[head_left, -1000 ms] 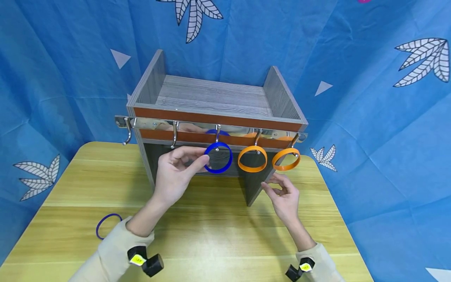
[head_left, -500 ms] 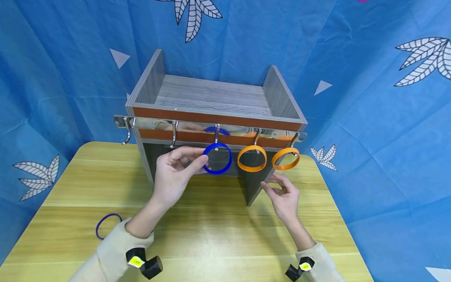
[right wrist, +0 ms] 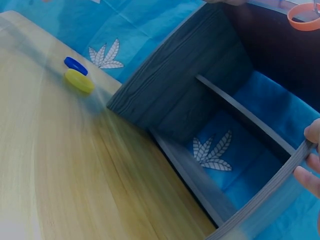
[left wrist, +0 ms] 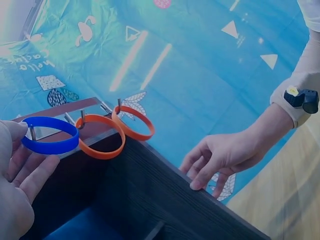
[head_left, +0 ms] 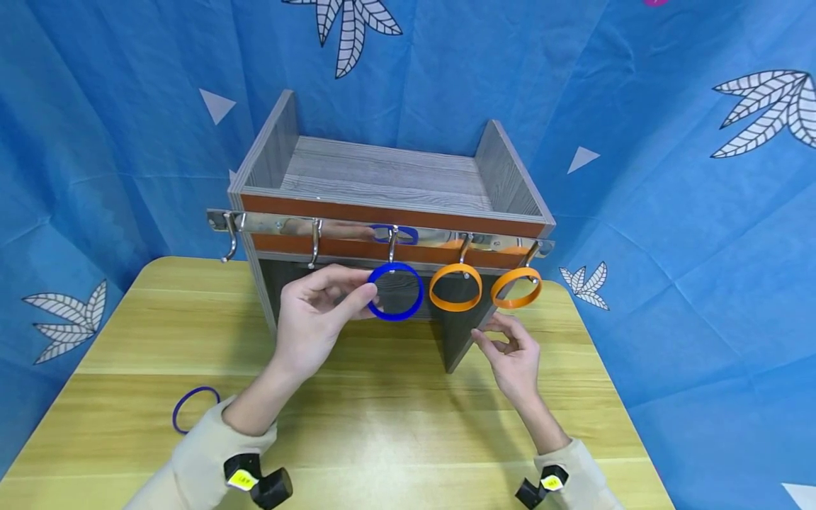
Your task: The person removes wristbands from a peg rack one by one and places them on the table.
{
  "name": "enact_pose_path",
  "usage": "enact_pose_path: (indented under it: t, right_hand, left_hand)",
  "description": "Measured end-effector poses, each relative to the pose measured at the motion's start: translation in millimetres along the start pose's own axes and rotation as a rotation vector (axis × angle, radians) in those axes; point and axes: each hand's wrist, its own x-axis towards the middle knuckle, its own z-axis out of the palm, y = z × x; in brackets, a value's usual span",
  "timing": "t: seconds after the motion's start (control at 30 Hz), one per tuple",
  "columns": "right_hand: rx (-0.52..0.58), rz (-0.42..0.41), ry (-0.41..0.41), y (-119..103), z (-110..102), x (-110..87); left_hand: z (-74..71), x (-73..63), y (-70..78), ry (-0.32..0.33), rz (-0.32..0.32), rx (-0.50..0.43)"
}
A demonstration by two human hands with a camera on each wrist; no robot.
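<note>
Cream sleeves (head_left: 202, 459) bear black, yellow-labelled wrist cameras (head_left: 275, 488)

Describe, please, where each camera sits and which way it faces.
Head: worn on the head, facing forward and down at the grey shelf; left hand, right hand and both sleeves show.
Left wrist: on that wrist, facing the held blue ring and orange rings; both hands show.
Right wrist: on that wrist, facing into the shelf and across the tabletop; right fingers show.
Shared: head and left wrist both show the blue ring.
</note>
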Motion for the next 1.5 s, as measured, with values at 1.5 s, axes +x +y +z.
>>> enact_pose_path:
  t: [1.5]
  right_hand:
    - [0.006, -0.020, 0.003, -1.7, 0.4, -2.6]
  left_hand:
    - [-58.8, -40.1, -13.9, -0.217, -0.178, 0.068]
